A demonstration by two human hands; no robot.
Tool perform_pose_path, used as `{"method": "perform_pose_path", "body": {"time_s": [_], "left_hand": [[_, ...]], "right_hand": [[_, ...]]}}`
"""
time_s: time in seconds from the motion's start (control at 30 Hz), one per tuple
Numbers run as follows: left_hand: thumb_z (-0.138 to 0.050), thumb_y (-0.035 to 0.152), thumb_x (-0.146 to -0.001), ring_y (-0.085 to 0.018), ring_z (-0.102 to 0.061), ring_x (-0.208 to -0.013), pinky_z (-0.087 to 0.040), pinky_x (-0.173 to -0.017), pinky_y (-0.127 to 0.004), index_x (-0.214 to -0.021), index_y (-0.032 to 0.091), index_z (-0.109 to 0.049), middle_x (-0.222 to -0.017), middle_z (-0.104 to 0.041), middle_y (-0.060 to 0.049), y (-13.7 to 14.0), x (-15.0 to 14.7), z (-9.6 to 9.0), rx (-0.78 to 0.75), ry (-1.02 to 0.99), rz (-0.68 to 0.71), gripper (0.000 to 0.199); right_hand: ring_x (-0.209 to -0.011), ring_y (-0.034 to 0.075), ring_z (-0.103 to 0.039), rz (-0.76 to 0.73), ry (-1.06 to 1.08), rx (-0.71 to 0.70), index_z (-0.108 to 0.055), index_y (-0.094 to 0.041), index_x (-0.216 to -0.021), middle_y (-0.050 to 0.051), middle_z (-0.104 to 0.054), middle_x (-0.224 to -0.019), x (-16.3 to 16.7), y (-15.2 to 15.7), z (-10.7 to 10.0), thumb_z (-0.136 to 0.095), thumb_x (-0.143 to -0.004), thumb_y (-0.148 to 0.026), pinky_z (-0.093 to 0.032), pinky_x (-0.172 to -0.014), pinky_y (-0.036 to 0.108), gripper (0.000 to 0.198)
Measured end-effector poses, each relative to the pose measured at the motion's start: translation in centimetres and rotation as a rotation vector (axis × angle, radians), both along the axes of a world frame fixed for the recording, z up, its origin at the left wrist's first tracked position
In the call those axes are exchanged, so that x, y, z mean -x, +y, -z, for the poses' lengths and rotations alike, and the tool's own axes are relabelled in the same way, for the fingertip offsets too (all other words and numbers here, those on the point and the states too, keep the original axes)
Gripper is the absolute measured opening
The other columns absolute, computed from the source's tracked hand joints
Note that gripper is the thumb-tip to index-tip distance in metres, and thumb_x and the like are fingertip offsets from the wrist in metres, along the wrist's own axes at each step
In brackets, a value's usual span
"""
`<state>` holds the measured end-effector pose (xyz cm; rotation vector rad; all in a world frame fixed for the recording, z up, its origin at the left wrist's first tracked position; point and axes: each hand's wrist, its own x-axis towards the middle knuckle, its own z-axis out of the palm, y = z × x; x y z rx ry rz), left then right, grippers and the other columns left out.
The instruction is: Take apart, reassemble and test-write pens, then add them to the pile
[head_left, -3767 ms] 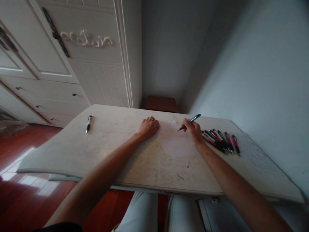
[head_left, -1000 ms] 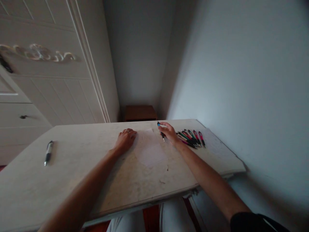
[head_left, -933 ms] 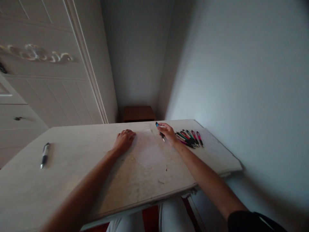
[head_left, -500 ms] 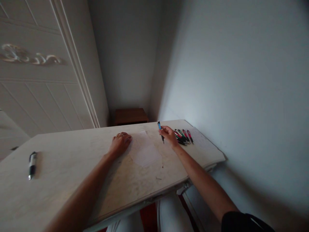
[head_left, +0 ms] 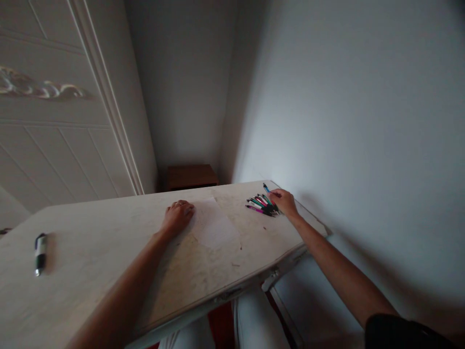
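Observation:
My right hand grips a blue pen at the far right of the pale table, right beside a row of several pink, green and black pens. The blue pen's end pokes out past my fingers above the row. My left hand rests palm down on the table, its fingers on the left edge of a sheet of white paper. There is a ring on one finger of that hand.
A black and white pen lies alone at the table's far left. A white panelled wardrobe stands behind the table, a small brown wooden stand sits in the corner, and a pale wall runs along the right. My legs show under the table.
My right hand has carried the blue pen from the paper rightwards to the row of pens. My left hand has stayed on the paper. The view has swung to the right.

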<state>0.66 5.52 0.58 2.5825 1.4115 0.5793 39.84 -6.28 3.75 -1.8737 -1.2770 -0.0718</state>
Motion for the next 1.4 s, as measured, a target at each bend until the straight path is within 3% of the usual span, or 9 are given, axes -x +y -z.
{"method": "perform_pose_path", "body": {"time_s": [0.1, 0.23, 0.67, 0.93, 1.4], "left_hand": [[-0.042, 0.032, -0.091, -0.026, -0.056, -0.112, -0.043, -0.094, -0.04, -0.109, 0.021, -0.068, -0.12, -0.062, -0.01, 0.1, 0.1, 0.1, -0.006, 0.001, 0.003, 0.034], [-0.041, 0.033, -0.091, -0.027, -0.056, -0.112, -0.043, -0.093, -0.041, -0.109, 0.02, -0.068, -0.12, -0.063, -0.01, 0.3, 0.2, 0.2, 0.004, -0.004, 0.011, 0.035], [-0.041, 0.032, -0.091, -0.028, -0.055, -0.113, -0.043, -0.094, -0.043, -0.11, 0.018, -0.068, -0.121, -0.062, -0.012, -0.1, 0.0, -0.3, 0.022, 0.012, 0.004, 0.035], [-0.041, 0.032, -0.092, -0.028, -0.055, -0.113, -0.043, -0.093, -0.041, -0.111, 0.018, -0.066, -0.122, -0.061, -0.013, 0.2, 0.2, -0.2, 0.017, 0.018, 0.026, 0.035], [-0.041, 0.032, -0.09, -0.028, -0.055, -0.113, -0.043, -0.093, -0.041, -0.11, 0.018, -0.067, -0.122, -0.061, -0.012, 0.3, 0.3, -0.1, 0.019, 0.0, 0.029, 0.035]], "right_hand": [[-0.066, 0.016, -0.064, 0.025, 0.043, 0.173, -0.076, -0.019, -0.078, 0.002, -0.073, -0.07, -1.7, 0.7, -0.5, -0.061, -0.073, -0.036, -0.044, -0.061, 0.024, 0.023], [-0.055, 0.014, -0.061, 0.027, 0.082, 0.247, -0.077, -0.016, -0.075, 0.002, -0.07, -0.06, -2.4, 1.4, 0.1, -0.062, -0.07, -0.03, -0.042, -0.053, 0.023, 0.021], [-0.083, 0.017, -0.069, 0.166, 0.005, 0.309, -0.077, -0.019, -0.084, 0.003, -0.076, -0.087, -5.5, 0.7, 0.4, -0.06, -0.075, -0.029, -0.046, -0.068, 0.02, 0.022], [-0.07, 0.02, -0.07, 0.336, -0.028, 0.415, -0.078, -0.016, -0.081, 0.008, -0.074, -0.072, -7.6, -1.3, 1.3, -0.065, -0.073, -0.032, -0.043, -0.057, 0.022, 0.022], [-0.062, 0.017, -0.068, 0.282, -0.082, 0.448, -0.075, -0.018, -0.073, 0.004, -0.069, -0.057, -6.8, -0.9, 2.7, -0.063, -0.074, -0.025, -0.043, -0.054, 0.02, 0.014]]}}
